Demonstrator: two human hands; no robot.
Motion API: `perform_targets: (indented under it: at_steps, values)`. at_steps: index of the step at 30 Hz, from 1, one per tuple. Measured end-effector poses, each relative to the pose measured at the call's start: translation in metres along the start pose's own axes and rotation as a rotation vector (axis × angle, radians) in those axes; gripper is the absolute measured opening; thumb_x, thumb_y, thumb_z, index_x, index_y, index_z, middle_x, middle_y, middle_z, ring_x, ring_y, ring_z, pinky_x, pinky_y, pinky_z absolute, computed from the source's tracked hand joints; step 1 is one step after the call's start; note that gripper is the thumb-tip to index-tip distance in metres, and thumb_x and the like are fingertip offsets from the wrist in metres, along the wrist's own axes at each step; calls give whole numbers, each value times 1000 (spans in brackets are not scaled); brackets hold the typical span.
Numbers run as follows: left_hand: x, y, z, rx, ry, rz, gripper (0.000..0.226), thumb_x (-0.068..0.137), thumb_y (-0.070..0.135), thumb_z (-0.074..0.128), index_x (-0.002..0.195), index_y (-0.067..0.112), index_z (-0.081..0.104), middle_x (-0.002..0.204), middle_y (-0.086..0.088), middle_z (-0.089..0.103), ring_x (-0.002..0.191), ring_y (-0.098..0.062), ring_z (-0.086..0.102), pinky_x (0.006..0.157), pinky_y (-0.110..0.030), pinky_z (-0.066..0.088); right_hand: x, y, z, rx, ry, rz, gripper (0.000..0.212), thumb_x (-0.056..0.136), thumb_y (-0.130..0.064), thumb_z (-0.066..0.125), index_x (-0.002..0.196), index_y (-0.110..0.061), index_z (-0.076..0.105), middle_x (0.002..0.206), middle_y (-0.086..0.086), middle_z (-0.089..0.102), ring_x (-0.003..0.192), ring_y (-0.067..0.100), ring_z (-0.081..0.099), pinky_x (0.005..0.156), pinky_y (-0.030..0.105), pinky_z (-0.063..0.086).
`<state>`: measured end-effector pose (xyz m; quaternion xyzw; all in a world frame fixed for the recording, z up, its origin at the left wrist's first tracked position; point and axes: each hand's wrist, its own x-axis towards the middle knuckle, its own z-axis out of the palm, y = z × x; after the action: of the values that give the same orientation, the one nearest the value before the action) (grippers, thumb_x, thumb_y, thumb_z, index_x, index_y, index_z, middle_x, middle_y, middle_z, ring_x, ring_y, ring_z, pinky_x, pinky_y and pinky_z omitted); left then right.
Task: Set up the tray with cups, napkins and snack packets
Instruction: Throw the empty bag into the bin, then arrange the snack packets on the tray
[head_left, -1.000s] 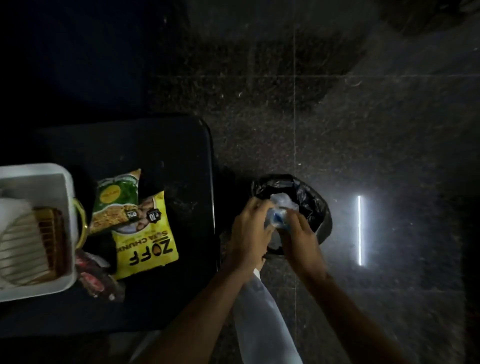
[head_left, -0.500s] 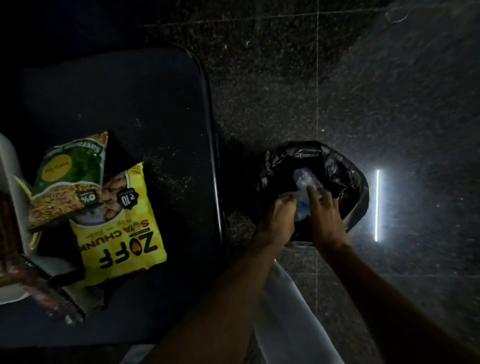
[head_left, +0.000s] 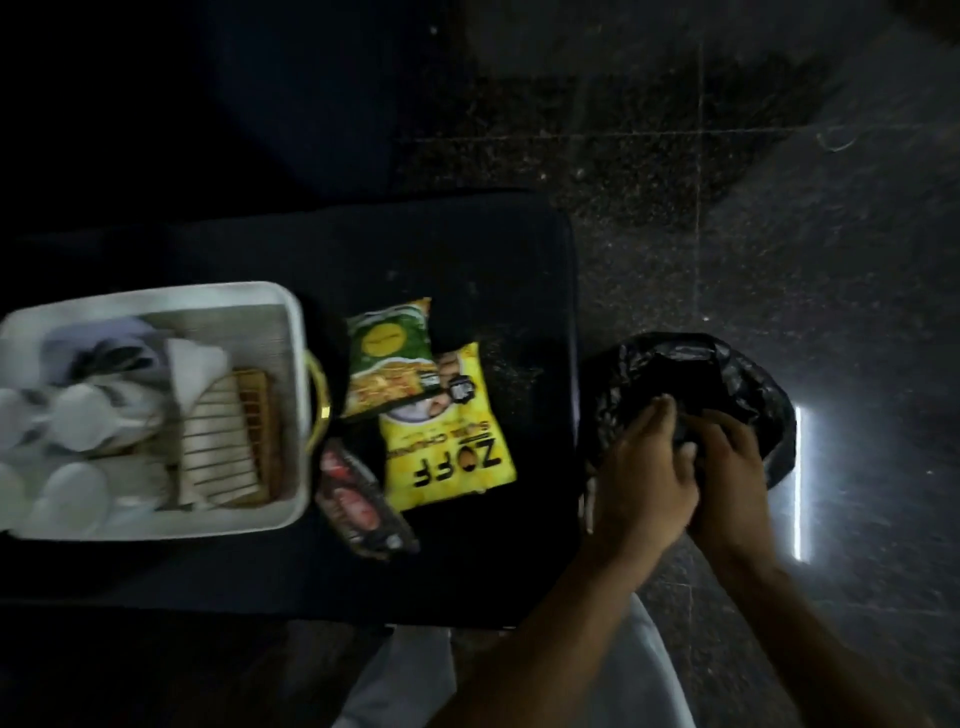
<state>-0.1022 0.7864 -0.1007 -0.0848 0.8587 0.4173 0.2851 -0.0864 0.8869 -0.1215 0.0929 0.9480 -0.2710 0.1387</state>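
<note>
Gone from the fingers is the pale wrapper seen a moment ago. Both hands meet at 4 o'clock over the bag's (head_left: 649, 374) near rim. The right hand (head_left: 727, 467) curls into the black plastic and seems to pinch it. The left hand (head_left: 641, 473) lies against it, its hold too dim to tell. At centre, on the table (head_left: 467, 249), lie a red packet (head_left: 358, 499), yellow packet (head_left: 447, 452) and green packet (head_left: 389, 358), outside the tray (head_left: 208, 293). At 9 o'clock the tray holds cups (head_left: 78, 415) and napkins (head_left: 215, 441).
</note>
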Motion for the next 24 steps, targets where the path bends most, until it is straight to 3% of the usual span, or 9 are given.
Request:
perform_targets:
  at_steps: [5, 7, 10, 12, 14, 16, 19, 21, 24]
  values:
    - [-83, 6, -82, -241, 196, 126, 46, 103, 26, 51, 149, 19, 48, 156, 4, 47, 146, -6, 39, 118, -23, 34, -39, -85, -30, 218, 129, -96, 35, 83, -3, 66, 118, -7, 66, 129, 13, 57, 112, -6, 41, 83, 5, 37]
    - [-114, -9, -119, -280, 288, 149, 43, 103, 28, 51, 146, 22, 53, 152, 8, 51, 142, -1, 41, 116, -20, 35, -56, -125, -31, 278, 149, -122, 32, 84, -3, 68, 115, -9, 67, 124, 10, 59, 110, -4, 46, 84, 4, 42]
    - [-146, -41, -172, -304, 428, 195, 37, 102, 21, 55, 139, 20, 60, 143, 7, 59, 136, -4, 50, 112, -27, 43, -73, -182, -28, 341, 179, -119, 25, 87, -8, 70, 111, -13, 68, 112, 3, 63, 98, 9, 63, 83, 14, 50]
    - [-158, -62, -205, -301, 496, 217, 35, 101, 15, 57, 136, 18, 62, 138, 6, 62, 131, -6, 55, 107, -31, 48, -81, -214, -23, 412, 150, -85, 24, 88, -10, 69, 110, -19, 66, 102, -6, 66, 85, 0, 65, 73, 6, 50]
    - [-162, -77, -234, -299, 539, 214, 35, 101, 14, 57, 135, 18, 62, 134, 5, 64, 122, -3, 60, 99, -28, 53, -84, -242, -17, 493, 108, -16, 24, 89, -12, 69, 109, -23, 64, 98, -8, 68, 85, -2, 67, 66, 2, 48]
    - [-156, -89, -258, -287, 529, 197, 35, 101, 16, 57, 136, 16, 61, 132, 4, 65, 117, -4, 61, 98, -26, 53, -80, -263, -9, 502, 112, 72, 22, 91, -16, 69, 112, -21, 64, 100, -4, 71, 86, 3, 68, 60, 3, 48]
    - [-134, -102, -285, -248, 418, 153, 37, 103, 22, 55, 138, 14, 59, 136, -2, 65, 125, -14, 60, 105, -33, 50, -66, -281, 4, 431, 123, 242, 28, 91, -22, 66, 117, -16, 61, 107, -1, 71, 79, 2, 65, 52, 7, 43]
    - [-116, -106, -297, -194, 338, 135, 38, 103, 23, 54, 139, 12, 59, 137, -6, 64, 127, -19, 60, 106, -37, 49, -55, -285, 12, 329, 84, 342, 32, 91, -27, 63, 119, -11, 62, 115, 4, 68, 82, 14, 63, 52, 13, 39]
    - [-93, -105, -301, -62, 295, 168, 37, 103, 21, 54, 138, 14, 59, 136, -6, 65, 125, -21, 61, 103, -33, 49, -39, -288, 23, 264, 34, 406, 32, 89, -30, 59, 108, -5, 64, 106, 15, 70, 66, 15, 56, 34, 9, 32]
